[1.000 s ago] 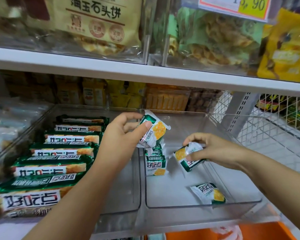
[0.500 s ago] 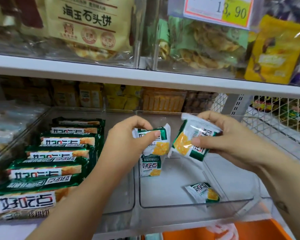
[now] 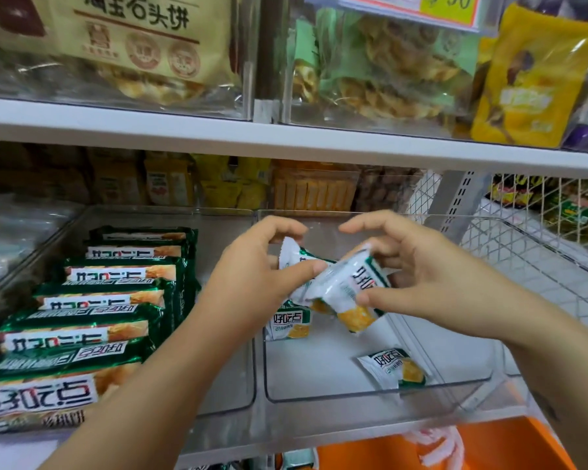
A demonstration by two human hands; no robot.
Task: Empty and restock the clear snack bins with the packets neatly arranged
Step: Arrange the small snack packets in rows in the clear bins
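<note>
Packets: my R hand (image 3: 418,276) has lifted the R packet (image 3: 350,286) off the bin floor and brought it against the L packet (image 3: 294,256). The two now touch above the middle of the right clear bin (image 3: 319,398). L hand (image 3: 262,276) pinches its packet between thumb and fingers; R hand does likewise. Meaning: I'm prob. gathering a stack. Left in this bin: upright packet (image 3: 287,322) at mid-left, flat packet (image 3: 392,368) near right. Long packs (image 3: 92,300) in the left bin already sit in rows.
</note>
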